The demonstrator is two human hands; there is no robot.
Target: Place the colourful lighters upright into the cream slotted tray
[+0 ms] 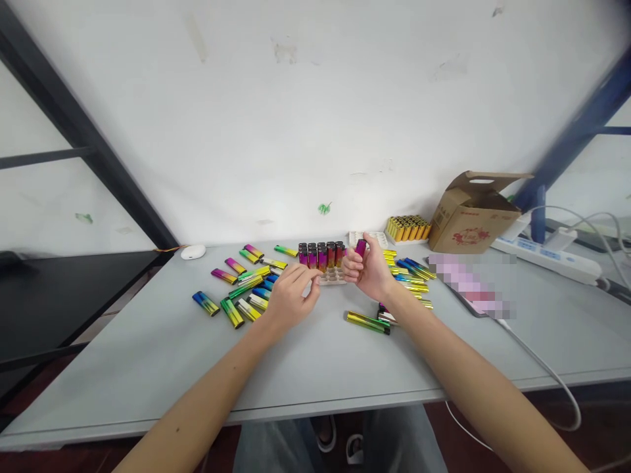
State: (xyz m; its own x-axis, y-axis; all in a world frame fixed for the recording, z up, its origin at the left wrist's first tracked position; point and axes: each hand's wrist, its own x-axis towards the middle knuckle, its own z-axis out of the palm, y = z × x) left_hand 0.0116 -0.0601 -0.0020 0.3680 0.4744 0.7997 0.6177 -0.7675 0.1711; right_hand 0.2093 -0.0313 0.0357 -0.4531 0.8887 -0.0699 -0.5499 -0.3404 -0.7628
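Observation:
Several purple-red lighters [322, 258] with black tops stand upright in a pale tray [331, 277] near the table's middle. My right hand [367, 268] is wrapped round a purple lighter [361, 247], just right of the tray. At the tray's front left, my left hand [294, 293] has its thumb and forefinger close together; whether anything small is between them is too unclear to make out. Loose shiny lighters [232, 313] in yellow, green, blue and purple lie left of it. A yellow-green lighter [367, 322] lies nearer the table's front, and others lie beside my right wrist.
At the back stand a white tray [367, 238], a block of yellow-orange lighters [409, 228] and an open cardboard box [474, 213]. A phone [463, 284] with a cable and a power strip [547, 257] are at the right. A white case [192, 252] sits back left.

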